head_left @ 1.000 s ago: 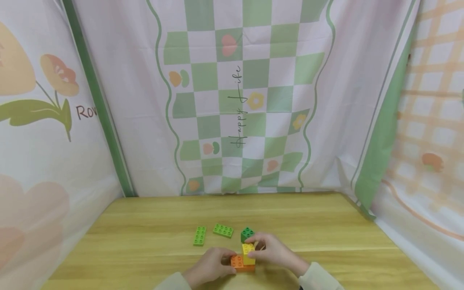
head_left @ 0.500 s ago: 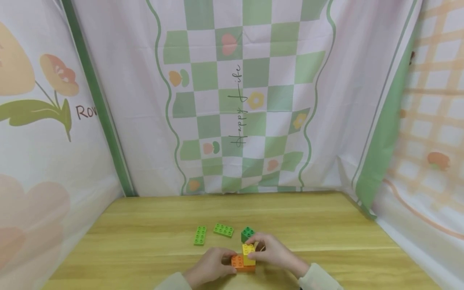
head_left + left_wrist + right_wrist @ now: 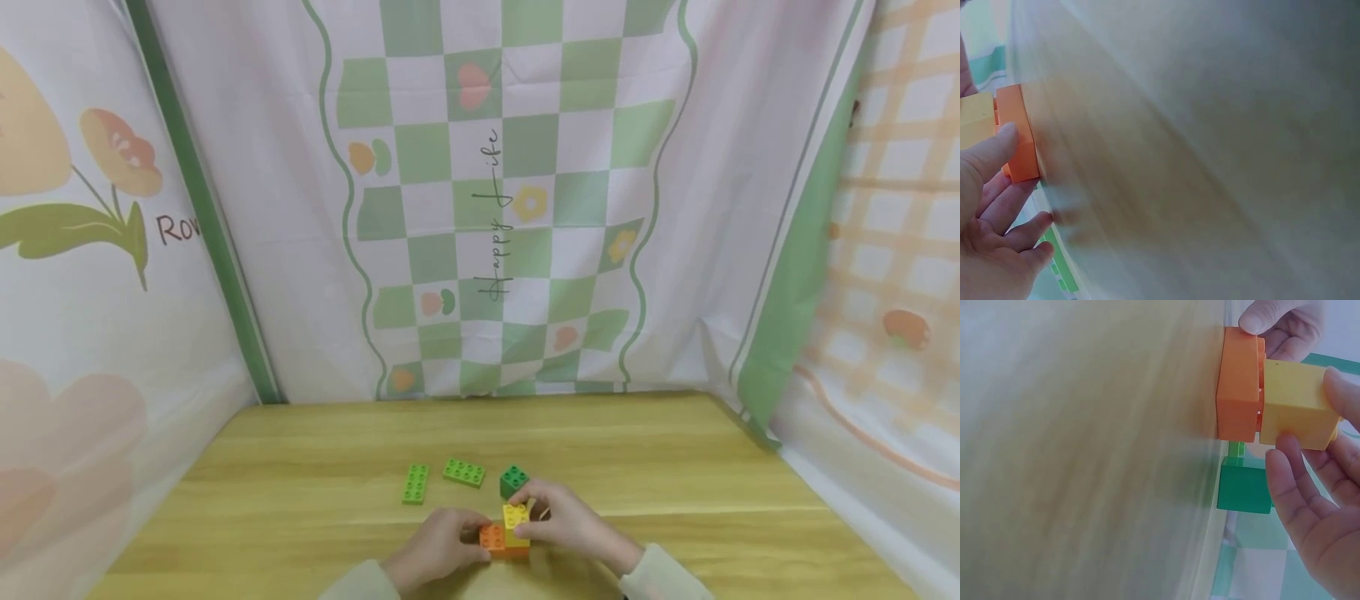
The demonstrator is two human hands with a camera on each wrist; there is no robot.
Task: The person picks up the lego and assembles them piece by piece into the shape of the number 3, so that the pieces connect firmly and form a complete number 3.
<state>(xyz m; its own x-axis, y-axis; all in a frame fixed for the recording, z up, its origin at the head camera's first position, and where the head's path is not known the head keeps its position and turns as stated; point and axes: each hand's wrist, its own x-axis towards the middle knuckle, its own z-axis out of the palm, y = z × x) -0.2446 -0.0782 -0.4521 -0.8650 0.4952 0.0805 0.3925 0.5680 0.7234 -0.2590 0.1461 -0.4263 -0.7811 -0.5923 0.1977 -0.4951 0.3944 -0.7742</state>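
Observation:
An orange toy brick [image 3: 491, 537] with studs lies on the table, its left end pinched between the thumb and fingers of my left hand [image 3: 438, 546]. A yellow brick [image 3: 1297, 403] stands over the orange one's right half; in the right wrist view a narrow strip of studs shows between the two. My right hand [image 3: 566, 521] pinches the yellow brick, thumb on the near side and fingers on the far side. Just behind the right hand's fingers sits a dark green brick [image 3: 513, 481].
Two light green flat bricks, one upright in the head view [image 3: 415, 485] and one slanted [image 3: 464, 472], lie farther back on the wooden table [image 3: 300, 483]. A checkered curtain [image 3: 525, 208] hangs along the table's back edge, with patterned cloth at both sides.
Both hands keep their grip on the bricks in nearly the same place. The whole head view has shifted slightly.

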